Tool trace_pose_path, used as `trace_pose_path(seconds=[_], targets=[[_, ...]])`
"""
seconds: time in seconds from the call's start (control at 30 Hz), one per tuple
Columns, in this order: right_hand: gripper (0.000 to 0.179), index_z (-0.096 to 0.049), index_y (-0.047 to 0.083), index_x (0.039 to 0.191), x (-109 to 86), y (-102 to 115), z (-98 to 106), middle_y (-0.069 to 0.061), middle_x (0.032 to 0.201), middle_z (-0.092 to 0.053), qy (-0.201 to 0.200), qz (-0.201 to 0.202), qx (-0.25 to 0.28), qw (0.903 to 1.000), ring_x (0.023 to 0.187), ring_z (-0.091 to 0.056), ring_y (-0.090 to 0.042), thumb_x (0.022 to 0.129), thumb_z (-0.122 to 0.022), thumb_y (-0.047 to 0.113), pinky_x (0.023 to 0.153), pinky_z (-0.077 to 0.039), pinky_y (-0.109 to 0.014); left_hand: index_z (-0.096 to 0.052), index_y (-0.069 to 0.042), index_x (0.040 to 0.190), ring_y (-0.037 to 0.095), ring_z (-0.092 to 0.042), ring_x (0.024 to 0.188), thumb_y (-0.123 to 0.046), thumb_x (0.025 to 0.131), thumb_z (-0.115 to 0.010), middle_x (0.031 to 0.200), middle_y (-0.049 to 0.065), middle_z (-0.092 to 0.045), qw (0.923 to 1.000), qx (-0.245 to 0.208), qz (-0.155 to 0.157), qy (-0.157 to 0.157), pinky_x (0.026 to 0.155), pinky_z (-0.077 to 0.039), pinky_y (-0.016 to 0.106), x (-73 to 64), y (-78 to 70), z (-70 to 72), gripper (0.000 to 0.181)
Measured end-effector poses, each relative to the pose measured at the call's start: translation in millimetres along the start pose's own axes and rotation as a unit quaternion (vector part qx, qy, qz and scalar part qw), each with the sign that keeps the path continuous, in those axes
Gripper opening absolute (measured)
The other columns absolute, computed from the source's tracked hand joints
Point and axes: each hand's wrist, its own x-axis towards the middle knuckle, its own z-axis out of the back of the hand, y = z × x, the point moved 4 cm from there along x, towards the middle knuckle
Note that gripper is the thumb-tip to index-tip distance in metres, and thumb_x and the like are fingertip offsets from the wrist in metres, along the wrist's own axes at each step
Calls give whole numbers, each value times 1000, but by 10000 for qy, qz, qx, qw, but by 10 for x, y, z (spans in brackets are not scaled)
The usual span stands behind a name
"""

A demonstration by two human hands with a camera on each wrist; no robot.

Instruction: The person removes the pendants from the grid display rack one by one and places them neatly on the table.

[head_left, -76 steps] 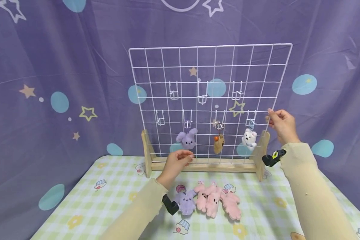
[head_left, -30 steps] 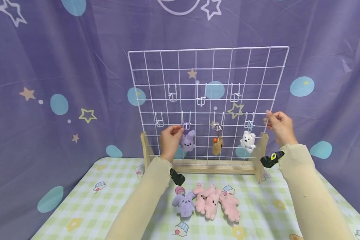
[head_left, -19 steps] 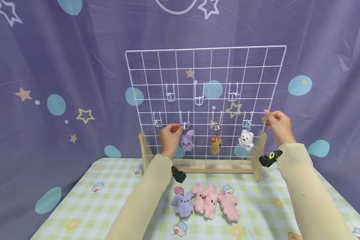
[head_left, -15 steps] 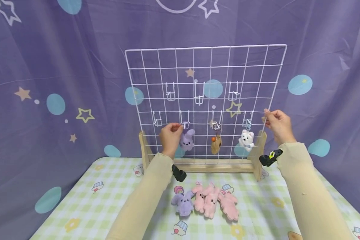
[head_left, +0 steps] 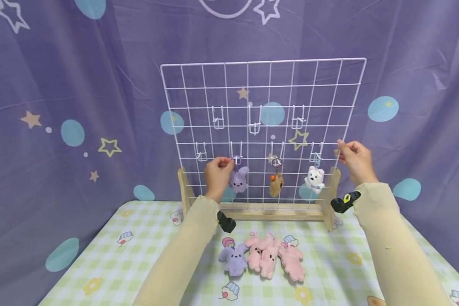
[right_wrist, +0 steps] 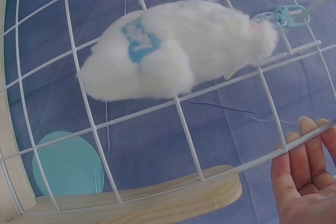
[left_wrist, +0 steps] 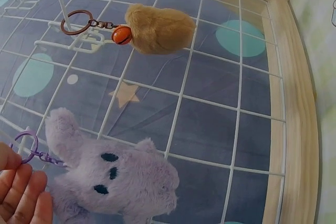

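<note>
My left hand pinches the purple key ring of a plush purple bunny keychain. That ring is at a hook on the white wire grid rack, and the bunny hangs below, one ear hidden by my hand in the head view. On the grid's right edge, the fingers of my right hand grip the outer wire. Near it hangs a white plush bear keychain on a light blue clasp. Between the two hangs a brown plush keychain with an orange bell.
On the checked tablecloth before the rack lie another purple bunny plush and several pink plush toys. Bare hooks sit higher up, with one more at the lower left. A wooden base supports the grid.
My left hand has risen from below the hanging bunny to its key ring and now pinches it. It has stayed there over the last second. The right hand keeps its grip on the grid.
</note>
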Motion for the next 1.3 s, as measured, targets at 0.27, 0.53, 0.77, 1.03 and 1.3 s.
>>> trace_pose_path(seconds=[0.27, 0.53, 0.77, 1.03, 1.3], targets=[[23, -53, 8, 73, 25, -40, 41, 8, 67, -67, -49, -14, -41, 10000, 61, -59, -4, 90, -64, 19, 59, -50, -13, -69, 1, 86, 12, -58, 66, -9, 82, -69, 79, 12, -68, 9994, -278, -138, 152, 59, -47, 17, -8, -6, 13, 10], [24, -53, 9, 72, 25, -44, 25, 9, 66, -66, -95, -26, -85, 9999, 60, -58, -4, 91, -63, 19, 57, -49, -13, -68, 0, 86, 11, -57, 66, -9, 83, -69, 79, 11, -68, 9994, -235, -106, 238, 60, -47, 18, -10, 4, 36, 10], [27, -52, 8, 72, 90, -113, 70, 9, 67, -66, -88, 94, -276, 9995, 61, -58, -4, 89, -66, 25, 59, -49, -14, -68, 1, 86, 11, -56, 65, -9, 83, -69, 79, 12, -68, 9992, -198, -232, 244, 60, -47, 18, -16, -5, 49, 11], [19, -60, 7, 79, 842, -927, 584, -4, 80, -71, 51, -39, 216, 9997, 66, -63, -14, 88, -68, 22, 59, -53, -22, -68, 0, 87, 12, -57, 66, -10, 84, -69, 80, 11, -68, 9991, -155, -257, 289, 61, -47, 19, -11, -1, 49, 10], [22, -58, 9, 77, 622, -677, 431, 0, 77, -70, 169, 147, 52, 9997, 65, -62, -9, 87, -69, 26, 59, -52, -20, -67, -1, 88, 13, -57, 67, -10, 85, -68, 81, 11, -68, 9986, -298, -244, 355, 62, -47, 20, -23, -28, 63, 10]])
